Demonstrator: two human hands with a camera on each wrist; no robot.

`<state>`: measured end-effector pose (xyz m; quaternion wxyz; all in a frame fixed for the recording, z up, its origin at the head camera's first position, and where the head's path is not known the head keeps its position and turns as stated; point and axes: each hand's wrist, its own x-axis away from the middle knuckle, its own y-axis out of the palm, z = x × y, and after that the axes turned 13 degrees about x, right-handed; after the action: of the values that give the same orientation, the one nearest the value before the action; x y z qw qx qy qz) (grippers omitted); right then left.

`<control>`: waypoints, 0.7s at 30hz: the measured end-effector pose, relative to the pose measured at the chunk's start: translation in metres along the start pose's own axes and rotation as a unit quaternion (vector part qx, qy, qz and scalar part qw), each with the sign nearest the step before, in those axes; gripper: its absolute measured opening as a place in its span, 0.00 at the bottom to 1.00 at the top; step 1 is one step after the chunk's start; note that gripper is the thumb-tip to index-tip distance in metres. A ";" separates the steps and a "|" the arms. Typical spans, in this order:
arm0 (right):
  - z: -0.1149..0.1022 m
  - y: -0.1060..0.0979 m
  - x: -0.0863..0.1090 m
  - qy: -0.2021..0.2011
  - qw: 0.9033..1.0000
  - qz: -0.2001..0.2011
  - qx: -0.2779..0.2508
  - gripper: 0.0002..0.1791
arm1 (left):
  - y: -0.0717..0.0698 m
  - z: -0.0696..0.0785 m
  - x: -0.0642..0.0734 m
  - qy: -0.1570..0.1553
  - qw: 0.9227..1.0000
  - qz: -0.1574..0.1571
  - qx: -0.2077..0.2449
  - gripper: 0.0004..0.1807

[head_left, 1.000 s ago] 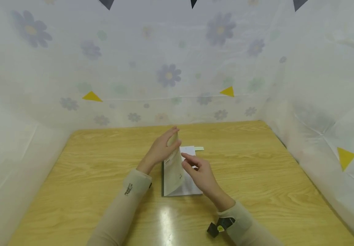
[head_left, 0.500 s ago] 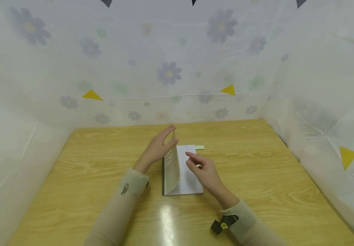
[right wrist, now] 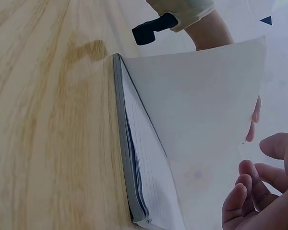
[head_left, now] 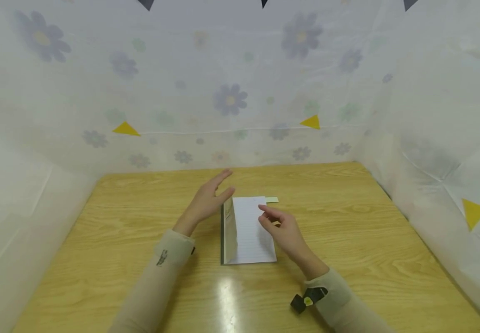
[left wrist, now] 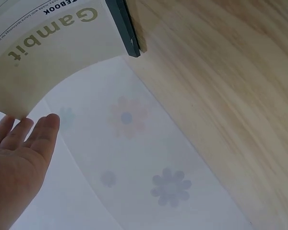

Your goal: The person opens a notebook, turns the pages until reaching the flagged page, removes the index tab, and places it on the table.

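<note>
wood-grained table (head_left: 348, 231) is bearing an open notebook (head_left: 250, 238); over its right side the right hand (head_left: 287, 233) is hovering, fingers loosely bent, gripping nothing; farther, the left hand (head_left: 202, 202), fingers extended, is seemingly touching the raised cover (head_left: 229, 231); opening appears to be the step in hand, the next move probably calling for laying it flat; the cover is hiding most of the left hand from the right wrist view; behind, the flowered curtain (head_left: 230, 99) is looking faint

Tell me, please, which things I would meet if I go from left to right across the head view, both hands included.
Leftmost yellow triangle, left hand, raised printed leaf, lined page, right hand, rightmost yellow triangle.
</note>
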<state>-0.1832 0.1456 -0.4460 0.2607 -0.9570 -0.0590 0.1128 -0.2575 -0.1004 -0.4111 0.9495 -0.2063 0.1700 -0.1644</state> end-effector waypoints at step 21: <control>0.018 -0.007 -0.008 0.025 0.998 -0.020 0.061 0.23 | -0.027 -0.010 0.015 -0.020 1.000 0.000 0.000 0.33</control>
<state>-0.1955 0.1592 -0.4564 0.3222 -0.9405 -0.0648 0.0866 -0.2545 -0.1326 -0.4117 0.9527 -0.2093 0.1512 -0.1601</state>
